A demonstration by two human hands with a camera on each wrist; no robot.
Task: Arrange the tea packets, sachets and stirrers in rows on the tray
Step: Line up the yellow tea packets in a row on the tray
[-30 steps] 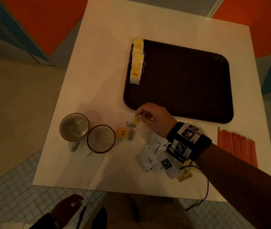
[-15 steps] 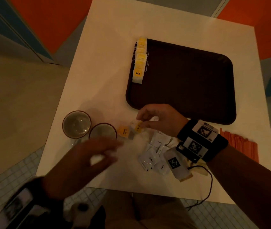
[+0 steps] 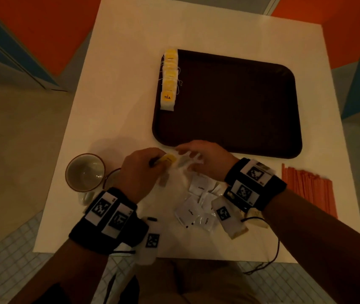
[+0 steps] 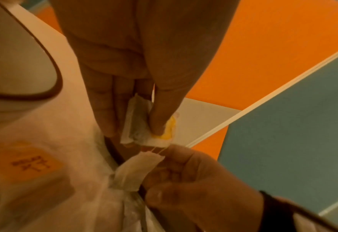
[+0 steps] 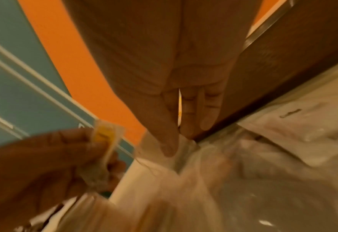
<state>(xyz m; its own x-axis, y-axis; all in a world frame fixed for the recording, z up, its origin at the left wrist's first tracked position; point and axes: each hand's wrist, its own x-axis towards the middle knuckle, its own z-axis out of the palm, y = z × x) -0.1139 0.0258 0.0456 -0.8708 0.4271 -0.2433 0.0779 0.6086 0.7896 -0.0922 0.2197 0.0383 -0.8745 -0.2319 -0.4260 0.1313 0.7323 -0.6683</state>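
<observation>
My left hand (image 3: 159,161) pinches a yellow-labelled tea packet (image 3: 169,159) just in front of the tray's near left corner. In the left wrist view, thumb and fingers (image 4: 158,119) clamp that tea packet (image 4: 142,125). My right hand (image 3: 185,154) pinches a second tea packet (image 4: 133,169) right beside it, and thin strings run between the two. A row of tea packets (image 3: 169,82) lies along the left edge of the dark brown tray (image 3: 240,106). White coffee sachets (image 3: 198,202) lie heaped under my right wrist. Orange stirrers (image 3: 306,187) lie at the right.
Two empty cups (image 3: 85,172) stand at the left, the nearer one partly hidden by my left hand. Another tea packet (image 4: 25,164) lies flat on the white table (image 3: 130,73) beside them. Crumpled clear wrapping (image 5: 263,180) lies around the sachets.
My left hand rose from below the table's near edge and joined the right hand. It now pinches a tea packet. The right hand stayed near the tray's corner.
</observation>
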